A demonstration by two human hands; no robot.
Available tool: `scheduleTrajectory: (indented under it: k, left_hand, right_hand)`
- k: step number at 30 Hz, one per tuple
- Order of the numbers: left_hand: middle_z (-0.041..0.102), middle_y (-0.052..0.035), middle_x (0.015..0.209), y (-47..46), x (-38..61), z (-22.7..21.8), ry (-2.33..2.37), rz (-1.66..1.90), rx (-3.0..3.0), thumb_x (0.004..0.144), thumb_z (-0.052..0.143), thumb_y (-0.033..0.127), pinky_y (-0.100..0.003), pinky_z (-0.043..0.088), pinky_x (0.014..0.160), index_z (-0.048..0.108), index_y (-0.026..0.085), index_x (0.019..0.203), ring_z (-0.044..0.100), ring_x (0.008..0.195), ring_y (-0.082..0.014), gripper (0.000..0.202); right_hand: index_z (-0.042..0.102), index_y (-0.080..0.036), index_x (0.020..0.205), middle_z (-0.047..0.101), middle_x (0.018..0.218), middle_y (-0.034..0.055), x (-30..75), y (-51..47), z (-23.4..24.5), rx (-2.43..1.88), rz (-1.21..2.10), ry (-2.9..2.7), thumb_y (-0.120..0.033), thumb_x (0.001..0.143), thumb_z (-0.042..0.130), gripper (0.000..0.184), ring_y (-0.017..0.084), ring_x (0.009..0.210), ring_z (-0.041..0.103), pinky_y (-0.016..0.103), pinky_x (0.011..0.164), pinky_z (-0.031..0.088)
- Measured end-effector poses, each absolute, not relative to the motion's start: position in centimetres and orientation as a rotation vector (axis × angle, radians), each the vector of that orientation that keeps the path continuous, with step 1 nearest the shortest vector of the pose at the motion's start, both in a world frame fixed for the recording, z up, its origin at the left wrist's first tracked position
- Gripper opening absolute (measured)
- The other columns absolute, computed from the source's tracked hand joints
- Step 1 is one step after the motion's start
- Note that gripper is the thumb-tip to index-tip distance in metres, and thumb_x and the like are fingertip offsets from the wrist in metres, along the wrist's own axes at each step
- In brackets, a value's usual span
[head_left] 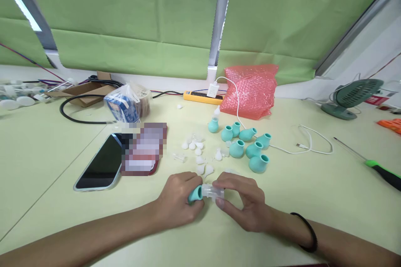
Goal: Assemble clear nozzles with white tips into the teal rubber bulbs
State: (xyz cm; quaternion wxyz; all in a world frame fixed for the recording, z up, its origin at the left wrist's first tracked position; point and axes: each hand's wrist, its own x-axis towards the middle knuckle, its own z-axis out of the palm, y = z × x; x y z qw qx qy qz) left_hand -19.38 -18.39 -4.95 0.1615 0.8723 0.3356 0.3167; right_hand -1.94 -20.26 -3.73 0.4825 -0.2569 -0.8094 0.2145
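Note:
My left hand (178, 202) is closed around a teal rubber bulb (196, 194) near the table's front edge. My right hand (242, 204) pinches a clear plastic tube piece (213, 192) that meets the bulb's mouth. The two hands touch at the joined parts. Just beyond them lie several small white tips (197, 150) and a clear tube (179, 157). Several more teal bulbs (250, 148) stand to the right of those.
A phone (100, 164) and a blurred card lie at the left. A pink bubble-wrap bag (252, 89), a yellow power strip (202, 96), a white cable (308, 144), a green-handled screwdriver (380, 171), a fan (352, 96) and a wrapped carton (127, 106) ring the yellow-green table (313, 200).

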Motion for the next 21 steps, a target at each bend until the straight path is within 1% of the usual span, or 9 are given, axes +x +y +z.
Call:
scheduleTrajectory:
  k: [3,6,10,14,17,21]
  left_hand:
    - [0.042,0.0005,0.051,-18.42,-19.32,-4.95,0.952,0.898,2.548,0.058,0.041,0.011,-0.022,0.026,0.043,0.046,0.015,0.057,0.038,0.047,-0.0110,0.006]
    - [0.047,-0.0004,0.052,-18.31,-19.33,-4.99,0.957,0.901,2.569,0.064,0.043,0.014,-0.021,0.029,0.044,0.050,0.014,0.061,0.042,0.049,-0.0118,0.007]
    - [0.051,-0.0006,0.052,-18.16,-19.41,-5.33,0.961,0.918,2.631,0.070,0.045,0.019,-0.022,0.032,0.044,0.054,0.014,0.064,0.046,0.048,-0.0125,0.012]
    - [0.052,-0.0017,0.052,-18.09,-19.52,-5.55,0.979,0.900,2.733,0.074,0.042,0.021,-0.023,0.033,0.044,0.055,0.014,0.064,0.047,0.048,-0.0136,0.018]
    - [0.054,-0.0025,0.054,-18.04,-19.54,-5.60,0.998,0.861,2.795,0.075,0.042,0.021,-0.024,0.035,0.045,0.055,0.015,0.064,0.048,0.049,-0.0145,0.018]
    - [0.057,-0.0027,0.058,-17.95,-19.50,-5.76,1.056,0.826,2.850,0.072,0.045,0.020,-0.025,0.035,0.045,0.055,0.015,0.066,0.049,0.051,-0.0153,0.013]
  right_hand:
    - [0.054,-0.017,0.099,0.058,0.069,0.0041,-1.95,-20.30,-3.76,-0.606,0.477,-2.005,-0.007,0.069,0.053,0.031,0.014,0.061,0.054,0.026,0.054,0.047]
    - [0.055,-0.017,0.097,0.057,0.064,0.0024,-1.96,-20.25,-3.83,-0.634,0.439,-2.031,-0.009,0.070,0.053,0.028,0.013,0.056,0.053,0.025,0.051,0.045]
    - [0.054,-0.018,0.097,0.055,0.060,0.0005,-1.98,-20.17,-4.00,-0.653,0.456,-2.063,-0.012,0.071,0.053,0.026,0.012,0.052,0.051,0.024,0.049,0.043]
    - [0.055,-0.017,0.098,0.054,0.058,0.0006,-2.06,-20.27,-4.22,-0.668,0.431,-2.083,-0.012,0.072,0.053,0.026,0.012,0.052,0.050,0.024,0.049,0.042]
    - [0.054,-0.018,0.100,0.055,0.061,0.0012,-2.07,-20.45,-4.26,-0.685,0.403,-2.109,-0.012,0.073,0.052,0.027,0.012,0.054,0.050,0.023,0.050,0.043]
    - [0.055,-0.018,0.101,0.059,0.070,0.0042,-1.92,-20.55,-4.00,-0.710,0.365,-2.205,-0.012,0.075,0.050,0.027,0.013,0.060,0.052,0.024,0.053,0.044]
